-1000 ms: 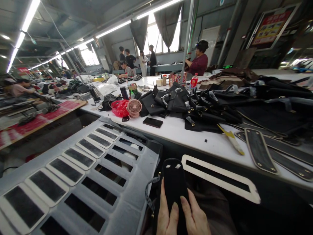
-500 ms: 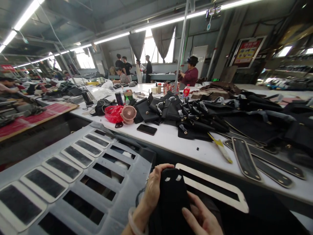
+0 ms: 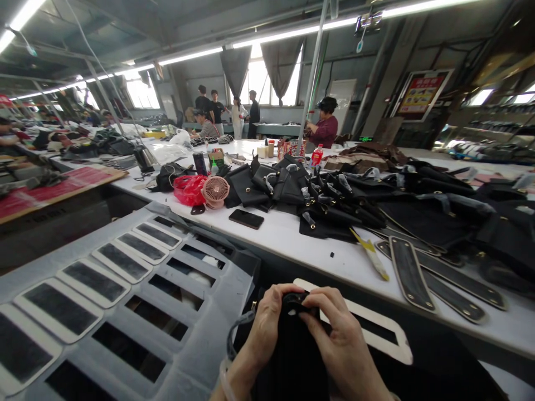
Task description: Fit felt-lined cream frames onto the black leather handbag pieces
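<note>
A black piece (image 3: 295, 351), which looks like part of a bag, is between my hands at the bottom centre. My left hand (image 3: 270, 317) grips its left upper edge, fingers bent over the top. My right hand (image 3: 334, 320) pinches the top right edge between thumb and fingers. A small pale spot shows on the black piece near the pinch. Beside my left wrist a wrapped handle (image 3: 234, 334) curves out. Behind my right hand lies a cream frame-shaped piece (image 3: 393, 340) with a long slot.
Cream-edged dark panels (image 3: 96, 279) line the grey slotted sheet (image 3: 217, 312) at left. The white table (image 3: 284, 231) holds a phone (image 3: 246, 218), a pink fan (image 3: 216, 191), a yellow tool (image 3: 370, 255), black bags (image 3: 290, 186) and long straps (image 3: 412, 273). People work farther back.
My right hand has moved up from the lower right side of the black piece to its top edge and closed there. The view has shifted slightly.
</note>
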{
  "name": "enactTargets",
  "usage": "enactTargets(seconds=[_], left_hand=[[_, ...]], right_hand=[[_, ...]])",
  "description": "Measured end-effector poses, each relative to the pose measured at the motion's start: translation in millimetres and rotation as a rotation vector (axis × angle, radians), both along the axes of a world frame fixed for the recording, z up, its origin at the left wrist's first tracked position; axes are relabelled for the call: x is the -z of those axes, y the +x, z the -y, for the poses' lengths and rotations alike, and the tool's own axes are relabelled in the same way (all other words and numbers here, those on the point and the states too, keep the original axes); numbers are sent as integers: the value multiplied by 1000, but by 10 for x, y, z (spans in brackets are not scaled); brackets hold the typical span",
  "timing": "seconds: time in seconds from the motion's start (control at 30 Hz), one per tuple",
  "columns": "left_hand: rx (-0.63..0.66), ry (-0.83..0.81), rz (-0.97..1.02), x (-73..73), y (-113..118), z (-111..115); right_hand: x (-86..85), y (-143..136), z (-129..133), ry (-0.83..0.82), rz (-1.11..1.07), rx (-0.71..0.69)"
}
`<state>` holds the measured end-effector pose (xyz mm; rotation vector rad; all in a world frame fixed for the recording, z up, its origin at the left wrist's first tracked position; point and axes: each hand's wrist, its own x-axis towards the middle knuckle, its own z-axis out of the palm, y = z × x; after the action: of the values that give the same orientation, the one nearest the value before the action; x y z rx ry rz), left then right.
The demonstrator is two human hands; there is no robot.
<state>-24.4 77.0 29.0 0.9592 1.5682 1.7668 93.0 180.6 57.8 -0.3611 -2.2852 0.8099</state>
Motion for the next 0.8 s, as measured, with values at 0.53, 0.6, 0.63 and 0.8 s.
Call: enactTargets(seconds=[0.53,0.6,0.63,0.8], left_hand=[[97,-88,-144,-67,50,9],[105,-88,-144,-83,64,8],[110,-84,-148,-96,74,8],[144,-40,-184,-171,130,3]], right_hand=[[-104,275,63,406,-229,-252],[-107,322,82,475,-256,-245],[-115,352,92,517,-257,-237],[-195,507,135,671,-156,-195]])
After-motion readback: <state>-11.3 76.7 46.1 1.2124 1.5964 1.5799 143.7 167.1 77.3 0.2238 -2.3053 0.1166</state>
